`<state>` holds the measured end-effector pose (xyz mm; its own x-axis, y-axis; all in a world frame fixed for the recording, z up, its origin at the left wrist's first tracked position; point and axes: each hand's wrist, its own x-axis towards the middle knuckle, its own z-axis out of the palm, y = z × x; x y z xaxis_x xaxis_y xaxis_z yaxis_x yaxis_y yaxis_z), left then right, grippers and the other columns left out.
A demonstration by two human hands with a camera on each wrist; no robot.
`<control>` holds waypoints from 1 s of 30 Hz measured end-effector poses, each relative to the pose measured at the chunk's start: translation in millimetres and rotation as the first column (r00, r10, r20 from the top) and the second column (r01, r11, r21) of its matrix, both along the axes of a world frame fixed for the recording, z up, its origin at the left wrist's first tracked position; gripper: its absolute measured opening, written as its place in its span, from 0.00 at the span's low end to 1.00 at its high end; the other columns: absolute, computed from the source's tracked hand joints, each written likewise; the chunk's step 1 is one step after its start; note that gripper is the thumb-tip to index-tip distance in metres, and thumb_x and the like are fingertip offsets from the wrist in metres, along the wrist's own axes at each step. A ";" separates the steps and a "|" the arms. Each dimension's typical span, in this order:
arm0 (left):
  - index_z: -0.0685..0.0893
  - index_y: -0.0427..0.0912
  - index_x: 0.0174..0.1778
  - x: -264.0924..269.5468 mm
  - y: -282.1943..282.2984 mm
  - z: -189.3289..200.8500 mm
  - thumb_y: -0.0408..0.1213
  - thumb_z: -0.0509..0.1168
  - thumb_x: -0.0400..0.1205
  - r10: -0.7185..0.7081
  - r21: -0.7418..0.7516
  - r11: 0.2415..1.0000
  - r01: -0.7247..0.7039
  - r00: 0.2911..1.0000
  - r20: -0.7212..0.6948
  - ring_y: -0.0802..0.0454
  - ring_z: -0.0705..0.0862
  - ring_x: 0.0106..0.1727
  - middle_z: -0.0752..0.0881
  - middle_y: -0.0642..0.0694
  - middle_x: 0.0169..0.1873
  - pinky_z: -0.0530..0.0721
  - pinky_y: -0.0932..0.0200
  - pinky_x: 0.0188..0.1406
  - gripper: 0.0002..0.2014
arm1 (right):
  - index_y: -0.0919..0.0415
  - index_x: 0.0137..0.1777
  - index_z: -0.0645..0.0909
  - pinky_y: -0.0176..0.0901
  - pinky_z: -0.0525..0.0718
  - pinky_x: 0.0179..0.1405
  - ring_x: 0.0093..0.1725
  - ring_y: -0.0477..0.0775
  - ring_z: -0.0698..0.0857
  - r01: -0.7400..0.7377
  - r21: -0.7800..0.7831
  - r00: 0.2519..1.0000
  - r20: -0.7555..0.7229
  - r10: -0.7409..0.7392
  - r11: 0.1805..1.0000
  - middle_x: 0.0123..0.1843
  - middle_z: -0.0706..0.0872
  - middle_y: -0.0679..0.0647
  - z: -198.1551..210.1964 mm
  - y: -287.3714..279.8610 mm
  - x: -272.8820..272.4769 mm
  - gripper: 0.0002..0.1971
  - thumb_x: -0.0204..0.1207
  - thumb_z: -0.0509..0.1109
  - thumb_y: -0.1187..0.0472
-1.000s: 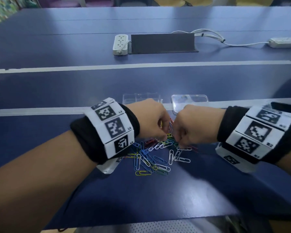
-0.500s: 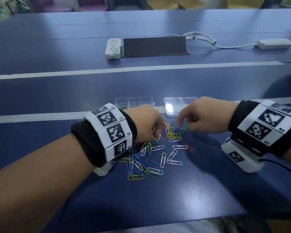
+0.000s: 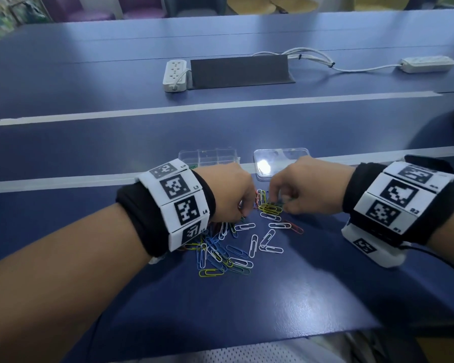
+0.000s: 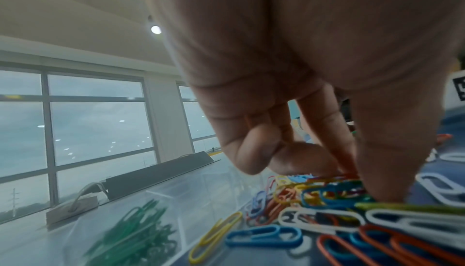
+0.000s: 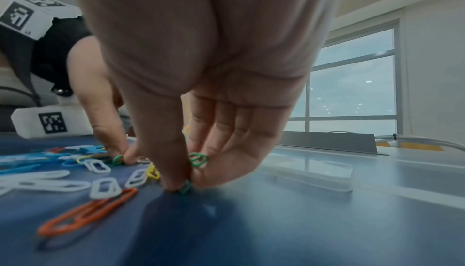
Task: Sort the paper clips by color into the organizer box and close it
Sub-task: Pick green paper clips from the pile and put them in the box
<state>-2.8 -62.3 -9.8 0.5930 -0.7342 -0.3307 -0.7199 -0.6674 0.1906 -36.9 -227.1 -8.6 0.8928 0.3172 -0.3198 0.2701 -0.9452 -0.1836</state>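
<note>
A loose pile of coloured paper clips [image 3: 236,244] lies on the blue table in front of the clear organizer box [image 3: 209,155]. One compartment of the box holds green clips [image 4: 135,236]. The box's clear lid [image 3: 281,159] lies apart, to its right. My left hand [image 3: 243,214] is down on the pile's far left, thumb and forefinger pinching at a green clip [image 5: 117,160]. My right hand [image 5: 187,184] pinches a green clip [image 5: 185,189] against the table, with more green clips [image 5: 198,159] tucked against its curled fingers.
A dark raised cable cover [image 3: 240,72] and two white power strips [image 3: 174,74] with cords sit far back on the table. A white stripe [image 3: 63,180] runs across it under the box. An orange clip [image 5: 85,214] lies alone near my right hand.
Half a second ago my right hand was lifted near the lid; now it is back down at the pile, pinching a green clip. My left hand stayed on the pile.
</note>
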 end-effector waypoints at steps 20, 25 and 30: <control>0.89 0.50 0.47 13.5 32.5 2.1 0.36 0.65 0.77 0.215 -0.083 0.972 -0.220 0.974 -0.068 0.65 0.78 0.31 0.86 0.55 0.33 0.77 0.67 0.45 0.09 | 0.50 0.41 0.86 0.37 0.85 0.40 0.33 0.49 0.84 0.169 0.234 0.981 -0.138 -0.140 0.957 0.32 0.87 0.47 6.3 33.4 -14.9 0.12 0.73 0.62 0.65; 0.89 0.48 0.41 10.9 37.6 9.0 0.43 0.70 0.74 0.213 -0.053 0.975 -0.215 0.977 -0.026 0.57 0.84 0.37 0.90 0.51 0.33 0.85 0.58 0.50 0.05 | 0.56 0.43 0.89 0.43 0.85 0.48 0.45 0.57 0.87 0.076 0.079 0.994 0.068 -0.081 0.994 0.42 0.91 0.53 0.0 48.8 -7.5 0.08 0.70 0.68 0.61; 0.91 0.51 0.41 -16.9 31.4 13.4 0.45 0.74 0.71 0.054 -0.052 0.997 -0.058 0.996 -0.074 0.64 0.77 0.28 0.80 0.58 0.23 0.78 0.66 0.35 0.06 | 0.56 0.45 0.87 0.40 0.78 0.40 0.39 0.58 0.80 0.017 0.001 0.997 0.073 -0.017 1.000 0.44 0.90 0.56 -2.4 57.8 -2.8 0.09 0.70 0.67 0.64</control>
